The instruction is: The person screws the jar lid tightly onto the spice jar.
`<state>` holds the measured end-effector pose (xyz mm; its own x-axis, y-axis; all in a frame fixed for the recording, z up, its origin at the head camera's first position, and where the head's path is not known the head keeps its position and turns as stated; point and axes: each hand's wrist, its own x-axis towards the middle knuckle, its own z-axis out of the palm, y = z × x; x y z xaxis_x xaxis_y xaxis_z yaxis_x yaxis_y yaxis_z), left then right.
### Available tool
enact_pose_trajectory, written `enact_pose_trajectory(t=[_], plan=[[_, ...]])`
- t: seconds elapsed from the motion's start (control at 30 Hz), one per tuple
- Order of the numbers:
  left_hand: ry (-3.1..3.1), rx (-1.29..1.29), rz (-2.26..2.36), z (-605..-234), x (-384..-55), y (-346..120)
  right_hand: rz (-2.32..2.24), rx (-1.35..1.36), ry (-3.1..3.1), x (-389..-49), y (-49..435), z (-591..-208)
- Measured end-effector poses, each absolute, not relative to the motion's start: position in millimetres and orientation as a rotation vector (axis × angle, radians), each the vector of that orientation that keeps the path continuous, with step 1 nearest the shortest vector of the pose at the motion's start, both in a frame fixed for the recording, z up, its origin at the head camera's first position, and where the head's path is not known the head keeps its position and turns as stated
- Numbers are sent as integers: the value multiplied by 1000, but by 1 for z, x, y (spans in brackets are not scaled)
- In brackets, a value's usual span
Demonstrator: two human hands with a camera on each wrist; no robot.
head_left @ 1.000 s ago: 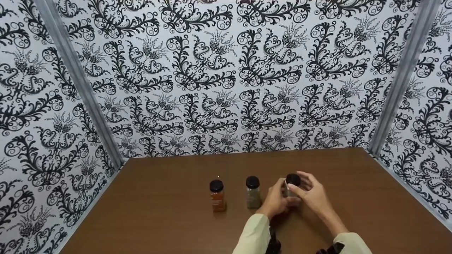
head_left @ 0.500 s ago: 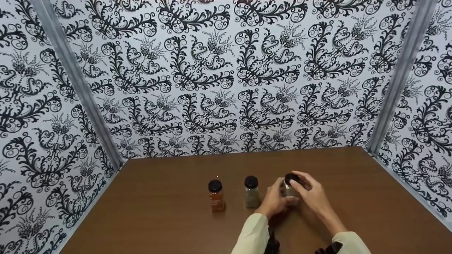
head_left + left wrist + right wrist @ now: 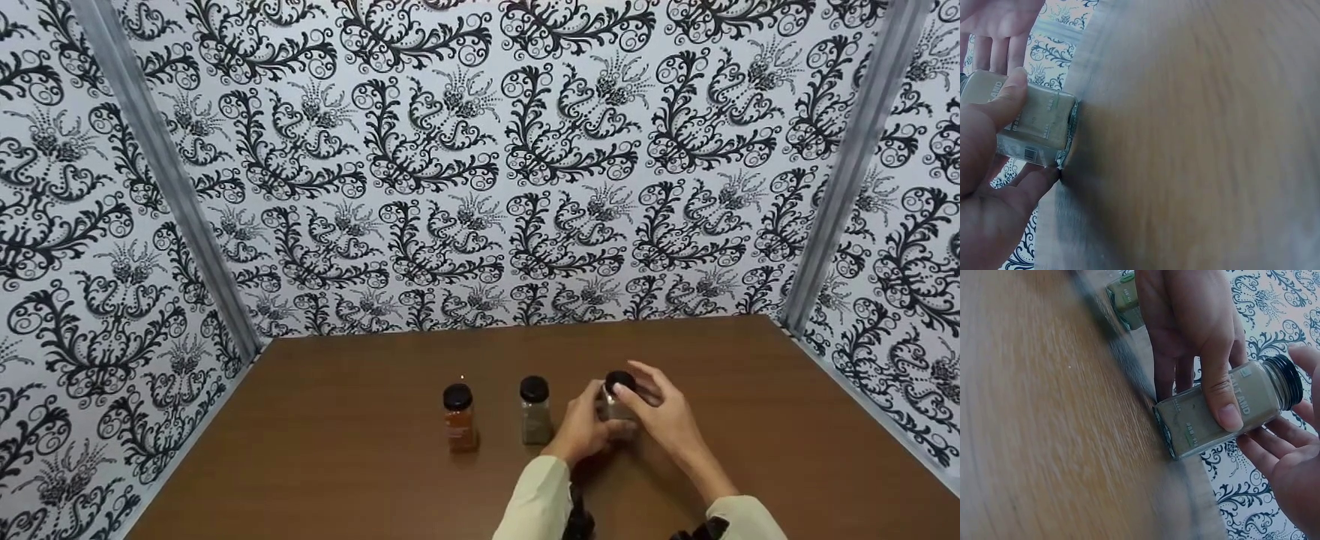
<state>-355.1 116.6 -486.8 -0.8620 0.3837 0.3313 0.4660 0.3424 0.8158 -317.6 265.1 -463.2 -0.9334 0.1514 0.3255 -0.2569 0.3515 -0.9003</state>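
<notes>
In the head view my left hand grips the lower body of a glass spice jar with a black cap. The left wrist view shows my left thumb across its greyish-beige front. Partly readable in the right wrist view is "LT AND" on the jar. My right hand is at the top, thumb on the near side of the cap and fingers round its far side. The jar's base sits at or just above the table; the contact is blurred.
Two more capped spice jars stand upright to the left: one with greenish-grey contents, close to my left hand, and an orange one farther left. They stand on a brown wooden table. Patterned walls enclose its back and sides.
The jar and its cap tilt and shift slightly between my hands. My right thumb and fingers move a little at the cap. The other two jars stay put.
</notes>
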Motion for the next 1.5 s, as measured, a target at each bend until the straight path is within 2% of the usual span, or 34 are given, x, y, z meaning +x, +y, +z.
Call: enact_pose_trajectory(t=[1.5], plan=[[-2474,-792,-1692,-491,-359,118,1578,84,-2253,-321,266,-466]])
